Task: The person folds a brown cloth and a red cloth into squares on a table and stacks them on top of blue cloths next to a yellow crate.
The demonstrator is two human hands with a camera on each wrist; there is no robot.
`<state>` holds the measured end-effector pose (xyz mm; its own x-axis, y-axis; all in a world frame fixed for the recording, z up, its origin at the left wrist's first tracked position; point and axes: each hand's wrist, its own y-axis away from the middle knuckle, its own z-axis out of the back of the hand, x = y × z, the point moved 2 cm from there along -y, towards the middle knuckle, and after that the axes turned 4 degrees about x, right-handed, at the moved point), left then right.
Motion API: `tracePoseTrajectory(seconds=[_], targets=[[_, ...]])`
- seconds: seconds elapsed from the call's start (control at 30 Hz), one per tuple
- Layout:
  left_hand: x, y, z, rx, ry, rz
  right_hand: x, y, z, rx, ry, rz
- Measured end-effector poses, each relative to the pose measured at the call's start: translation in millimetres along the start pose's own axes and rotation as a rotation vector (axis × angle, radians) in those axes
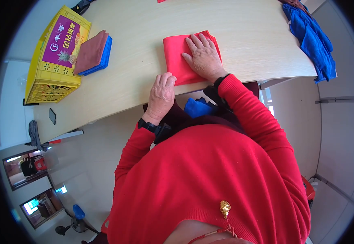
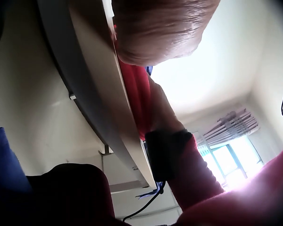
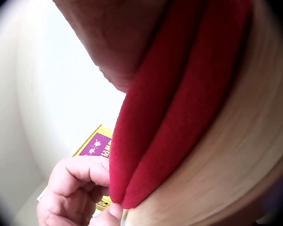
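Observation:
A folded red cloth point(image 1: 178, 55) lies near the table's front edge in the head view. My right hand point(image 1: 204, 59) rests flat on its right part, fingers spread and pointing away from me. At the cloth's near left corner, my left hand point(image 1: 162, 96) has its fingers curled and pinches the edge. In the right wrist view, the thumb and forefinger of the left hand point(image 3: 73, 190) meet at the end of the cloth point(image 3: 165, 122), whose thick folded layers show from the side. The left wrist view shows mostly the back of the left hand point(image 2: 162, 33) against the table edge.
A yellow crate point(image 1: 53, 87) stands at the table's left, with a folded brown cloth point(image 1: 91, 53) on blue cloth point(image 1: 105, 61) beside it. A phone point(image 1: 52, 116) lies at the left end. Blue fabric point(image 1: 309, 38) hangs over the right edge; more blue cloth point(image 1: 199, 107) is by my lap.

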<state>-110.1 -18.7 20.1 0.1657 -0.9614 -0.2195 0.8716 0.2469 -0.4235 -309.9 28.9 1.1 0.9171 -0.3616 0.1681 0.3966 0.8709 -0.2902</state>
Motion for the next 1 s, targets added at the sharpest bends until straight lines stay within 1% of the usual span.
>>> tracePoseTrajectory(seconds=[0.1, 0.13, 0.23, 0.27, 0.37, 0.4, 0.5, 0.53, 0.57, 0.63, 0.67, 0.73, 0.8, 0.87, 0.93, 0.97, 1.0], targets=[[9, 4, 11, 0.057, 0.091, 0.097, 0, -1, 0, -0.002, 0.011, 0.001], [12, 4, 14, 0.058, 0.091, 0.097, 1, -1, -1, -0.001, 0.015, 0.0], [24, -1, 25, -0.017, 0.126, 0.243, 1, 0, -1, 0.008, 0.026, -0.004], [24, -5, 25, -0.019, 0.125, 0.247, 2, -1, -1, 0.012, 0.034, -0.005], [6, -27, 16, -0.094, 0.055, 0.076, 3, -1, -1, 0.003, 0.034, 0.004], [3, -31, 12, -0.097, 0.058, 0.074, 2, -1, -2, -0.004, 0.036, 0.004], [-2, -42, -7, 0.042, -0.029, 0.001, 1, 1, -3, -0.02, 0.022, 0.003], [-1, -42, -11, 0.039, -0.023, -0.01, 0, 0, -3, -0.028, 0.015, 0.0], [2, -38, -15, 0.076, -0.03, 0.009, 1, 0, -2, -0.034, 0.024, -0.014], [6, -33, -22, 0.153, -0.032, 0.022, 2, 0, 0, -0.063, -0.057, -0.019], [4, -34, -22, 0.155, -0.007, -0.017, 0, 2, 1, -0.076, -0.088, -0.033], [5, -31, -20, 0.199, -0.056, 0.027, -1, 3, 1, -0.104, -0.137, -0.032], [5, -28, -20, 0.218, -0.065, 0.022, 0, 5, 2, -0.131, -0.181, -0.043], [-1, -30, -21, 0.264, -0.084, 0.039, -6, 4, -13, -0.185, -0.289, -0.04], [0, -27, -19, 0.3, -0.101, 0.013, -2, 10, 13, -0.028, -0.264, -0.072], [3, -27, -24, 0.307, -0.074, -0.07, -2, 13, 15, -0.042, -0.263, -0.088], [13, -27, -32, 0.279, -0.057, -0.047, -2, 12, 13, -0.046, -0.271, -0.096]])
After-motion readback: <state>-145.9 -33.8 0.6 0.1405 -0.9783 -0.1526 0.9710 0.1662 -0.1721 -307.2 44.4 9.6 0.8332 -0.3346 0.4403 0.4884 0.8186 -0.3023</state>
